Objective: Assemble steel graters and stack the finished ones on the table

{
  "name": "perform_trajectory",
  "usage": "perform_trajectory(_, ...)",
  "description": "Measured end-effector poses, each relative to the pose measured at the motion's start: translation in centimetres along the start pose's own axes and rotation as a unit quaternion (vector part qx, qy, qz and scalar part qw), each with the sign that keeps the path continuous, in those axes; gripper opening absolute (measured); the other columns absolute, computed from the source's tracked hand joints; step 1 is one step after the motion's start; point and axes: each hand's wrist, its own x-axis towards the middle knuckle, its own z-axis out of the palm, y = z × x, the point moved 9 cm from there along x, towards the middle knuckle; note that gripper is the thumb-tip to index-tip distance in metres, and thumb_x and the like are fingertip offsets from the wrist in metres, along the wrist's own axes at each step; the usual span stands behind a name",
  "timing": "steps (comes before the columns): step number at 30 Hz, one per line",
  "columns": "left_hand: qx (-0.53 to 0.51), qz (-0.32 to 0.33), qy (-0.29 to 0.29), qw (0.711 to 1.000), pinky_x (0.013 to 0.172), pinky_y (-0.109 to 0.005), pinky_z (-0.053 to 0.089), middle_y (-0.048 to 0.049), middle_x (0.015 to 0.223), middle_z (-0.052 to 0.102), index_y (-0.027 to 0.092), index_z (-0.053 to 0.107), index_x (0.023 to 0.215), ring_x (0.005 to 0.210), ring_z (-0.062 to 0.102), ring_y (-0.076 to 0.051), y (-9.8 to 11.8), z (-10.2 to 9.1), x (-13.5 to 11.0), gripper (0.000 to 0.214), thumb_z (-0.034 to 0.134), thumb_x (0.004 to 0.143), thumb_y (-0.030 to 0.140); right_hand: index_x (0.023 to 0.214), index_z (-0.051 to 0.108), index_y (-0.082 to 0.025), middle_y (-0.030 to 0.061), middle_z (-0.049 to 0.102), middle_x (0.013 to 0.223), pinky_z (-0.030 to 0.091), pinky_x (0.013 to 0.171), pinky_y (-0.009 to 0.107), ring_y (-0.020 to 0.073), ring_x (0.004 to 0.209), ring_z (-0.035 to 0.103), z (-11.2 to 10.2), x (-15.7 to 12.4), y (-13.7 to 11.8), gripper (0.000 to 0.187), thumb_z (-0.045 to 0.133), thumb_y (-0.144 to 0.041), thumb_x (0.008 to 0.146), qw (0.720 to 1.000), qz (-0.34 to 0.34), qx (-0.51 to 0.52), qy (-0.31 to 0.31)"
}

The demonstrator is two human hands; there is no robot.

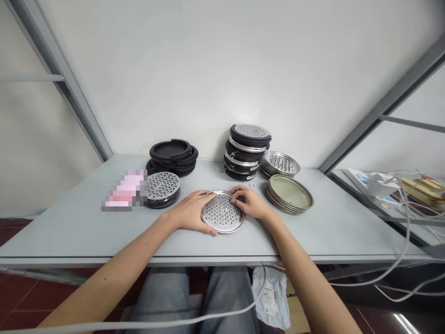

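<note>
At a gray table (86,236) set against a white wall, a person in jeans steadies a round perforated metal disc (224,214) that lies near the front edge, between both hands. The left hand (195,209) is spread wide, thumb and fingers gripping the disc's left rim. The right hand (251,202) is curled, thumb and fingertips drawn together over the disc's upper right edge; whether they pinch anything small cannot be told. Just beside the left hand sits a stack of perforated discs (162,185), with black rings (170,155) piled behind it. Beyond the right hand lies a small metal ring (251,185), near a tall black-and-silver stack (247,150). Silver grater plates (281,162) and olive-colored lids (292,191) are stacked to the right.
</note>
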Motion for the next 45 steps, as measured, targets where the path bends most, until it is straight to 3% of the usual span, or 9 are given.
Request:
perform_trajectory(8, -0.011, -0.004, 0.014, 1.000, 0.112, -0.047, 0.030, -0.0127, 0.148, 0.040, 0.019, 0.033, 0.146, 0.138, 0.030, -0.036, 0.1, -0.2, 0.1, 0.112, 0.072, 0.056, 0.072, 0.088, 0.067, -0.018, 0.0093, 0.066, 0.099, 0.047, 0.089, 0.039, 0.0219, 0.094, 0.061, -0.9, 0.1, -0.3, 0.017, 0.055, -0.030, 0.088, 0.998, -0.010, -0.033, 0.055)
perform_trajectory(12, -0.013, -0.009, 0.026, 1.000, 0.111, -0.049, 0.030, -0.0114, 0.147, 0.041, 0.021, 0.034, 0.146, 0.141, 0.024, -0.037, 0.0, -0.2, 0.2, 0.108, 0.070, 0.059, 0.073, 0.108, 0.065, -0.018, 0.0137, 0.060, 0.120, 0.041, 0.101, 0.045, 0.0263, 0.113, 0.056, -0.6, 0.0, -1.0, 0.029, 0.056, -0.038, 0.089, 0.996, -0.020, -0.051, 0.068)
perform_trajectory(18, 0.000, -0.017, 0.000, 1.000, 0.113, -0.048, 0.025, -0.0114, 0.153, 0.031, 0.021, 0.025, 0.150, 0.143, 0.020, -0.036, -0.3, 0.2, 0.3, 0.113, 0.066, 0.061, 0.076, 0.132, 0.052, -0.015, 0.0194, 0.042, 0.143, 0.033, 0.109, 0.050, 0.0305, 0.134, 0.038, 1.6, 0.1, -1.9, 0.054, 0.056, -0.047, 0.088, 0.995, -0.042, -0.086, 0.023)
perform_trajectory(27, -0.004, 0.007, -0.001, 1.000, 0.114, -0.048, 0.024, -0.0119, 0.151, 0.035, 0.021, 0.030, 0.148, 0.142, 0.024, -0.035, 0.1, 0.0, 0.4, 0.110, 0.069, 0.060, 0.074, 0.134, 0.051, -0.013, 0.0215, 0.041, 0.143, 0.032, 0.111, 0.050, 0.0316, 0.135, 0.038, 2.1, 0.2, -1.2, 0.059, 0.055, -0.050, 0.088, 0.996, -0.026, -0.085, 0.007)
perform_trajectory(45, 0.001, -0.003, 0.006, 1.000, 0.112, -0.049, 0.024, -0.0119, 0.150, 0.037, 0.023, 0.032, 0.147, 0.140, 0.028, -0.035, -0.1, -0.1, 0.4, 0.111, 0.072, 0.056, 0.073, 0.124, 0.061, -0.017, 0.0166, 0.051, 0.137, 0.037, 0.108, 0.048, 0.0295, 0.126, 0.048, 2.0, 0.5, -1.5, 0.047, 0.055, -0.047, 0.089, 0.995, -0.044, -0.086, 0.013)
